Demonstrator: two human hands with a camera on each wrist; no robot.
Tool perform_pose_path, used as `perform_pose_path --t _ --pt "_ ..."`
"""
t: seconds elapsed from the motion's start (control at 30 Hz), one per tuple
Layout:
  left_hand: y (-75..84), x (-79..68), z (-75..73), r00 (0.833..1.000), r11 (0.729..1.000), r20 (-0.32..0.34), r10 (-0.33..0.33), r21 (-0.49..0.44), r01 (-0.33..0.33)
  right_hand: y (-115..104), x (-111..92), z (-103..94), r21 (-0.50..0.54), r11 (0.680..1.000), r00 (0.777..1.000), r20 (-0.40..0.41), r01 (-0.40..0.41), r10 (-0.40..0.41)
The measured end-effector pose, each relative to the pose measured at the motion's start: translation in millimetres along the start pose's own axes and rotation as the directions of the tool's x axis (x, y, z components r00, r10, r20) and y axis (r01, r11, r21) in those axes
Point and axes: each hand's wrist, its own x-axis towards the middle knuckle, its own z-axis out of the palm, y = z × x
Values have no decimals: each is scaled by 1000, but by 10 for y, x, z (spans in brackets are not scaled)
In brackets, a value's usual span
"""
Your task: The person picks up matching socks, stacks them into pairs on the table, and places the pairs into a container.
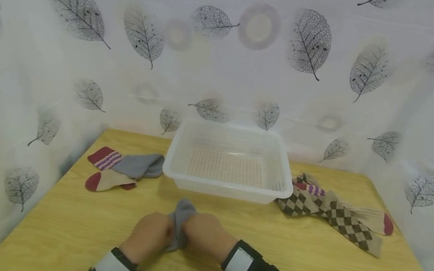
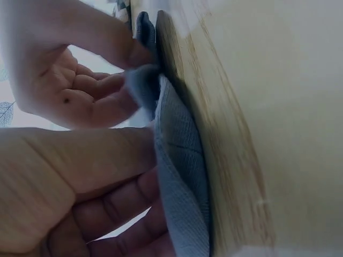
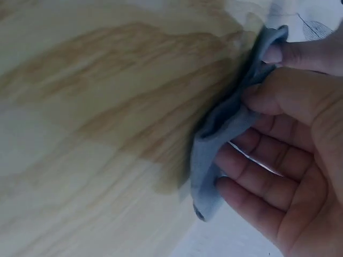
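A grey sock [image 1: 181, 226] is held between both hands just above the wooden table, in front of the basket. The left hand [image 1: 149, 236] pinches its near left part. From the other side, the right hand [image 1: 205, 236] grips it between thumb and fingers. In the left wrist view the sock [image 2: 179, 171] is folded, with an open edge along the tabletop. The right wrist view shows the sock [image 3: 209, 155] bunched at the right thumb, with the tip of the left thumb near its upper end.
A white plastic basket [image 1: 225, 189] stands at the table's back middle. Left of it lie another grey sock [image 1: 139, 164], a red-and-purple striped sock [image 1: 105, 158] and a beige sock with a maroon toe [image 1: 106, 180]. To its right are several argyle and beige socks [image 1: 349, 224]. Leaf-patterned sheeting surrounds the table.
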Motion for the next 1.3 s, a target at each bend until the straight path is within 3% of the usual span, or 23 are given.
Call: perform_pose_path --t 0.07,0.13,0.3,0.5,0.6,0.63,0.77,0.87,1.1,1.3 --pt "16 5 -2 1000 1000 20 -9 -10 9 39 -25 -60 106 992 998 33 -61 58" --pt "26 5 -1 999 1000 35 -16 -25 17 117 -72 -144 256 955 988 77 -148 133" --pt "33 5 40 999 1000 53 10 -29 -8 430 -327 -323 536 773 937 123 -340 327" --pt "32 21 56 996 998 65 53 -24 -52 790 -731 -225 682 566 861 194 -463 470" --pt "29 44 38 994 996 61 88 -11 -87 899 -872 -136 700 494 822 244 -516 514" --pt "29 55 31 993 995 60 103 -7 -103 924 -906 -111 696 483 811 255 -531 526" --pt "34 103 4 986 989 80 147 -14 -146 977 -1008 -52 648 460 764 318 -607 561" --pt "39 131 1 981 989 125 146 -42 -141 981 -1056 -29 604 467 746 368 -646 555" --pt "53 169 29 976 990 173 132 -75 -120 967 -1096 25 524 536 747 397 -662 534" --pt "51 183 61 977 988 165 134 -98 -119 971 -1097 80 488 595 769 388 -639 508"
